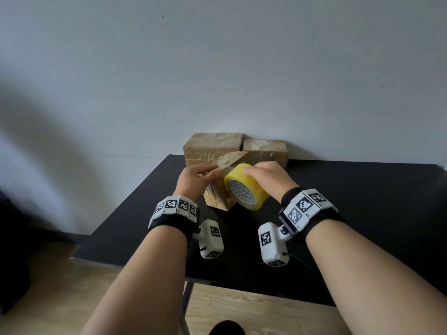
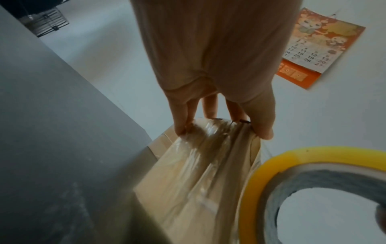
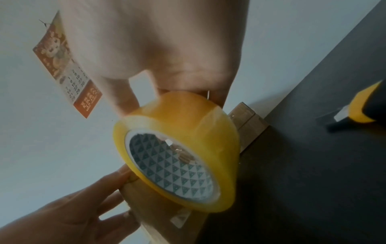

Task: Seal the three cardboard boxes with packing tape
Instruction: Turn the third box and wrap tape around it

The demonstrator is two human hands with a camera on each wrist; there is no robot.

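Left hand — recorded with fingers spread over the upper edge of the near cardboard box, fingertips pressed onto crinkled clear tape already laid on it; the box was steadied rather than enclosed. Right hand — curled over the top of the yellow tape roll, which was gripped and held against the right face of that box, its patterned core turned toward the wearer.

Near box: tilted on one corner on the black table, in front of the other two. Rear left box and rear right box were noted side by side against the wall, touching or nearly so; film glinted on the left one, pale strips on the right. Whether either was fully sealed could not be told.

A wall calendar was logged, and a yellow-and-black object on the table, too blurred to name.

Risks judged: the tilted box could roll under a pull of the roll if the left hand's pressure slackened; more wrinkles or tape stuck to itself were likely — slack film was already bunched at the edge.
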